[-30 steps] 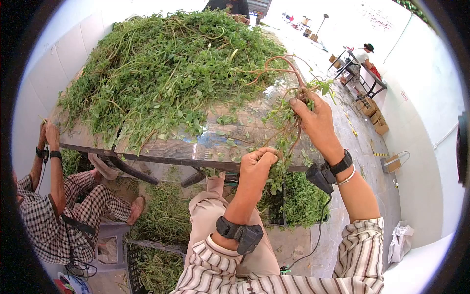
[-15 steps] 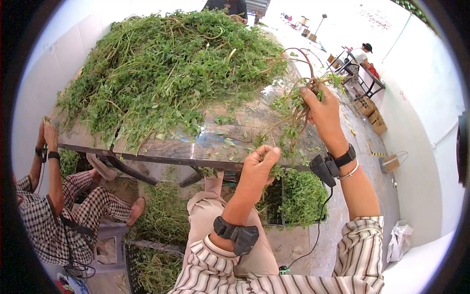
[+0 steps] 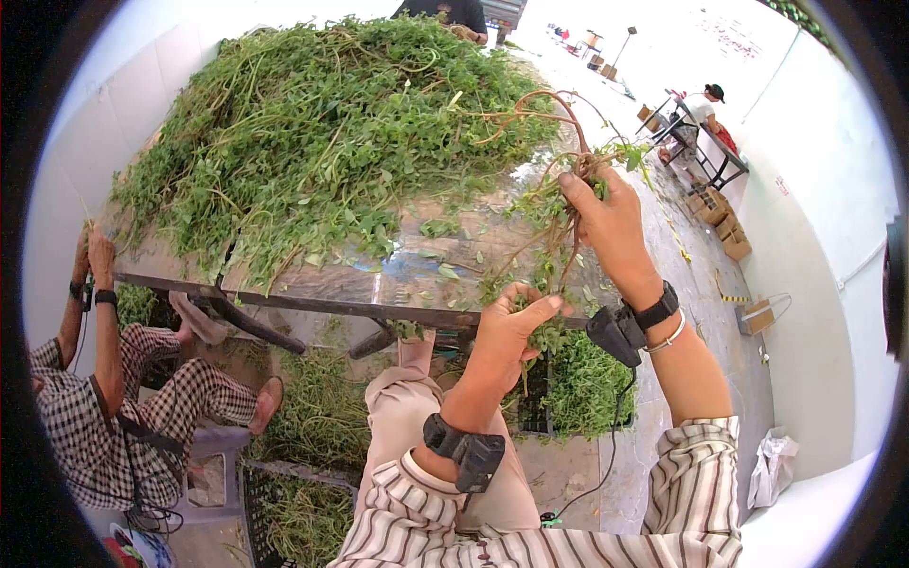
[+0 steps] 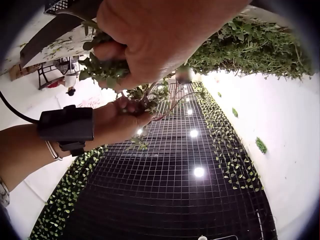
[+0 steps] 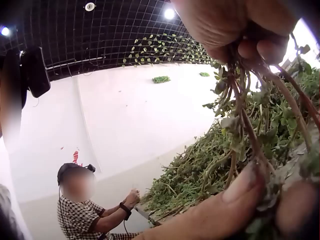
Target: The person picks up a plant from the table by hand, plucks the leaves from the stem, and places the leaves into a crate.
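Note:
My right hand grips a tangled bunch of leafy plant stems above the table's front edge. Reddish-brown bare stems arch out over the top of that hand, and green leaves hang below it. Lower and to the left, my left hand has its fingers and thumb around the hanging leafy ends. Close up in the left wrist view, a tuft of green leaves pokes out from the curled left fingers. The right wrist view shows the left thumb against a stem.
A large heap of cut greens covers much of the table. Below stand black crates of greens, more greens at the right. A person in checked clothes sits at the left; others are farther back.
The right hand moved right with the bunch, then came back left. The left hand dipped away from the leaves and now has its fingers around them again, slightly further right.

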Tool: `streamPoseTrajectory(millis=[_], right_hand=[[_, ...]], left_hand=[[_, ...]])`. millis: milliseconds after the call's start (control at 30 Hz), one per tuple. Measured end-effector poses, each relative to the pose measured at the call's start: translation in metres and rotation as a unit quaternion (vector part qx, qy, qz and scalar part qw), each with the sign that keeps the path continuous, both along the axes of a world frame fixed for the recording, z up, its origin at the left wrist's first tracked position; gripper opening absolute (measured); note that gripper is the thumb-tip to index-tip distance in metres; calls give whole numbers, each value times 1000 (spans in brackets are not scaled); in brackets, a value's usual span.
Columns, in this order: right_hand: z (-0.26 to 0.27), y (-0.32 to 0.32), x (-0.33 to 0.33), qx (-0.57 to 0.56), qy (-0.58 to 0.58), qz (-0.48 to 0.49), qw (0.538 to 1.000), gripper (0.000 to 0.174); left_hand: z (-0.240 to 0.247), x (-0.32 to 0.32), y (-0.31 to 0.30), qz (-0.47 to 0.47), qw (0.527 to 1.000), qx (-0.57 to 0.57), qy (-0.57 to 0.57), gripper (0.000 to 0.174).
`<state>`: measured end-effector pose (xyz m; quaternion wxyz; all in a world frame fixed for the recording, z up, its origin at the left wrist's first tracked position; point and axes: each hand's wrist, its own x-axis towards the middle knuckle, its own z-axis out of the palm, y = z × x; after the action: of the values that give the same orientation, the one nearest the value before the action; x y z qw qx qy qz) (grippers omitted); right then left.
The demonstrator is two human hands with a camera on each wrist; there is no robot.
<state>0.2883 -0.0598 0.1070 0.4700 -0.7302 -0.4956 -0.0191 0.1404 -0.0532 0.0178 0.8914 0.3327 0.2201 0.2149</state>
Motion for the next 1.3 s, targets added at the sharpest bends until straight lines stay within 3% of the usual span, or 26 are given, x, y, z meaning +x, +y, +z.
streamPoseTrajectory(millis=[600, 700, 767, 867, 1100, 1300], right_hand=[[-2, -2, 13, 4, 0, -15, 1000, 32], [1, -4, 15, 49, 17, 1, 999, 34], [13, -8, 17, 47, 166, -2, 985, 39], [17, -11, 20, 77, 168, 7, 983, 39], [30, -26, 16, 84, 233, 17, 969, 30], [40, -34, -8, 63, 254, 40, 964, 28]], left_hand=[[-23, 7, 1, 66, 992, 104, 15, 19], [-33, 8, 2, 97, 979, 179, -12, 19], [-31, 9, 0, 95, 985, 145, -13, 21], [-13, 7, -5, 140, 985, 89, 39, 22], [-9, 6, -1, 149, 982, 100, 61, 20], [-28, 18, 0, 135, 971, 195, 43, 29]])
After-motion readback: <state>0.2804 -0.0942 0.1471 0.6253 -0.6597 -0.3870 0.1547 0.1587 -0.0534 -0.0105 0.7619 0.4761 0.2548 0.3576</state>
